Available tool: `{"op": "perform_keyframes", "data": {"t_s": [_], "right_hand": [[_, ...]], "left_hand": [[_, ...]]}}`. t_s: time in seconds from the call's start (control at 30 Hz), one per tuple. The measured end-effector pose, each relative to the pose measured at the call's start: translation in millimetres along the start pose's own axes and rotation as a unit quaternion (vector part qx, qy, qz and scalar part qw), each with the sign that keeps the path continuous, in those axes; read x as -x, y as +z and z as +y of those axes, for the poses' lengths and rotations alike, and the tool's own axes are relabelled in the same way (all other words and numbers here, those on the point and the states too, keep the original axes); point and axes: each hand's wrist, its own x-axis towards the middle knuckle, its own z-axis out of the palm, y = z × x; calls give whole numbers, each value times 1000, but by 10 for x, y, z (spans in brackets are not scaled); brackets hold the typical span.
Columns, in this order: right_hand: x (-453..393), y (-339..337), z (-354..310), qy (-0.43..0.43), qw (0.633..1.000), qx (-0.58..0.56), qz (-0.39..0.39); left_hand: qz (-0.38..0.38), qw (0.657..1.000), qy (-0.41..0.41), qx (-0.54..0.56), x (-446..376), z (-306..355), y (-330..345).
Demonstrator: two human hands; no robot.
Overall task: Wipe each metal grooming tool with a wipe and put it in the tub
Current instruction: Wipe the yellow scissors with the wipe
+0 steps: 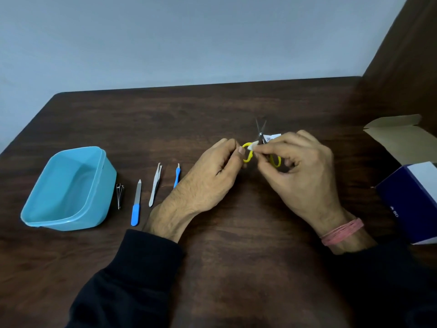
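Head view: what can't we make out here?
- Wipe: mostly hidden by the right hand; its print is too small.
- Scissors: blades blurred, handles partly hidden by both hands.
- Blue-handled tool: lower end behind the left hand.
- Blue box: cut off by the right edge.
- Nail clipper: too small for detail.

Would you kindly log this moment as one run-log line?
step: wiping | left hand: holds yellow-handled scissors | right hand: pinches white wipe | blue plastic tub: no tools inside
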Motion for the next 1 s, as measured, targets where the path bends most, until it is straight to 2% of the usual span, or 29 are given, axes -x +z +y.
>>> {"op": "perform_keyframes", "data": {"t_s": [0.3,1.0], "right_hand": [[-21,-39,-8,-16,1000,6,-24],[-21,-21,-60,-6,1000,-5,-20]], "left_hand": [[11,998,54,-37,-31,-59,55],[-7,997,67,-41,-27,-79,26]]}}
